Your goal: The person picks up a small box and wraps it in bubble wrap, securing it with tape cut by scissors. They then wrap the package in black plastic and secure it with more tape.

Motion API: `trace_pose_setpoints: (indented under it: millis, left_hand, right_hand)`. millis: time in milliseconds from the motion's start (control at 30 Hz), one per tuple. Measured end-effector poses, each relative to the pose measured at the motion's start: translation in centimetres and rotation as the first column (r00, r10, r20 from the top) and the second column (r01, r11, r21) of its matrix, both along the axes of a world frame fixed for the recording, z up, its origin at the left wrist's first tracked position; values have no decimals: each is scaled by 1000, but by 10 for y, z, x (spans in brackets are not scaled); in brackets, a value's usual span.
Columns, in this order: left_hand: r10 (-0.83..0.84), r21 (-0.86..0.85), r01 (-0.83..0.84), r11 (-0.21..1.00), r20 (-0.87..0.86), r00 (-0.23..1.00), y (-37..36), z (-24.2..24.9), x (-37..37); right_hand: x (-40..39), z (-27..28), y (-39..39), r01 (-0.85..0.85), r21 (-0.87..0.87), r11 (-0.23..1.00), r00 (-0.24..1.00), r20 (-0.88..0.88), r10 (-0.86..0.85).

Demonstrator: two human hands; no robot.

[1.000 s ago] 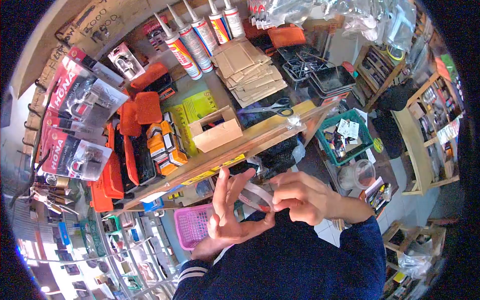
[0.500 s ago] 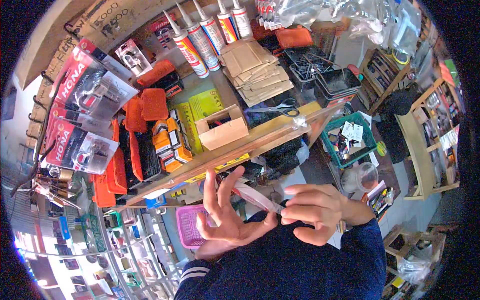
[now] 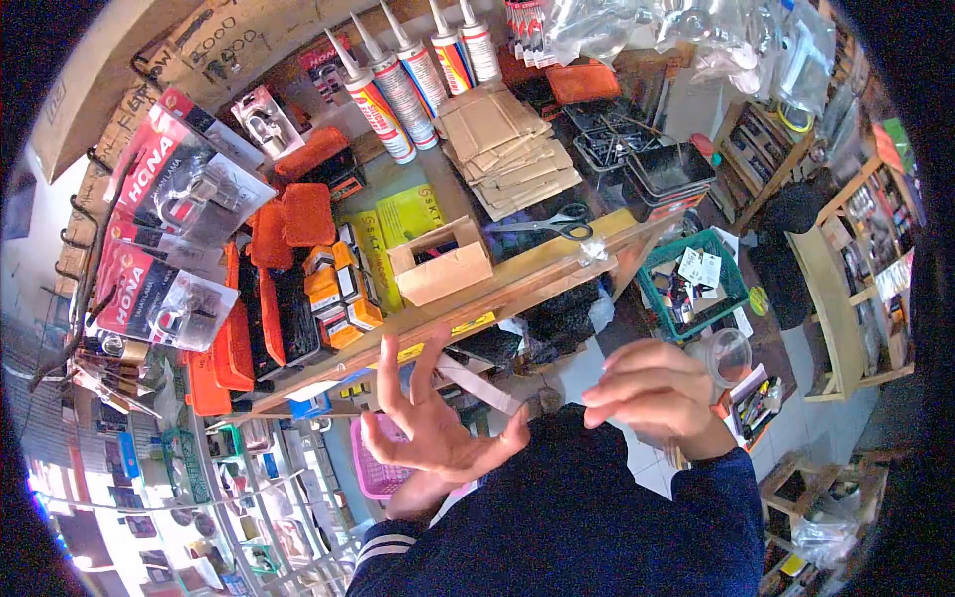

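Beyond the hands, goods crowd a wooden counter (image 3: 537,267); the left hand (image 3: 438,436), fingers spread, seems to brace a pale band (image 3: 479,386) between thumb and fingertips, where light, even pressure suits it; the right hand (image 3: 657,396), loosely open beside it, appears empty

Along the desk (image 3: 398,333) edge, an open cardboard box (image 3: 441,265) and scissors (image 3: 542,225) block the way, with sealant tubes (image 3: 381,114) standing behind. A gap of open air separates the hands (image 3: 438,428) (image 3: 652,393), just below that edge.
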State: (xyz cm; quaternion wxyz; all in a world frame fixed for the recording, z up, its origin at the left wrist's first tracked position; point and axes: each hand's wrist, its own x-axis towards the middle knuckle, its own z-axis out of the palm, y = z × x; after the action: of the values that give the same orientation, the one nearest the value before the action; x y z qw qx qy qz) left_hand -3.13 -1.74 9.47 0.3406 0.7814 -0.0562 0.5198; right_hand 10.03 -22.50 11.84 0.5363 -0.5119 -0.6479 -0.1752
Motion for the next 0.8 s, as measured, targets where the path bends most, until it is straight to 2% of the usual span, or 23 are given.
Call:
trace_pose_setpoints:
  millis: [33,200,267,300,467,533,600,667,700,733,767,800]
  left_hand:
    - [-47,-59,48,997,30,998,-1,-1,2]
    - [-117,-155,127,980,68,991,-2,-7,9]
    - [-132,-160,142,977,70,989,-2,-9,12]
    - [-148,-140,158,977,81,986,-1,-13,14]
    - [-227,-123,239,963,107,968,-2,-28,21]
    - [-208,-88,217,972,104,973,1,-32,24]
    - [-181,9,180,984,44,983,6,-39,29]
    - [-221,-23,223,974,81,972,8,-39,34]
    - [-243,-51,243,969,10,970,9,-31,33]
    - [-267,-82,262,962,-61,962,11,-26,32]
    - [-387,-194,379,905,-5,922,15,-32,34]
    - [-386,-193,378,905,-4,922,16,-32,30]
  right_hand:
    - [-5,1,7,70,27,997,997,-38,-69]
    - [-6,-5,24,118,-53,992,992,-47,-120]
    - [-8,-10,29,92,-159,983,984,-134,-114]
    - [-8,-13,30,-2,-174,985,959,-279,-47]
    - [-3,-9,48,-93,-207,974,938,-345,16]
    - [-8,-5,53,-85,-276,957,920,-392,-31]
    - [-1,-20,51,-146,-325,935,911,-413,-1]
    - [9,-21,54,-163,-393,905,895,-444,-31]
    - [13,-13,53,-218,-450,866,808,-581,-99]
    - [25,-18,60,-74,-407,911,894,-432,-120]
    - [37,-21,63,52,-447,893,927,-311,-210]
    - [48,-25,64,183,-470,863,936,-185,-299]
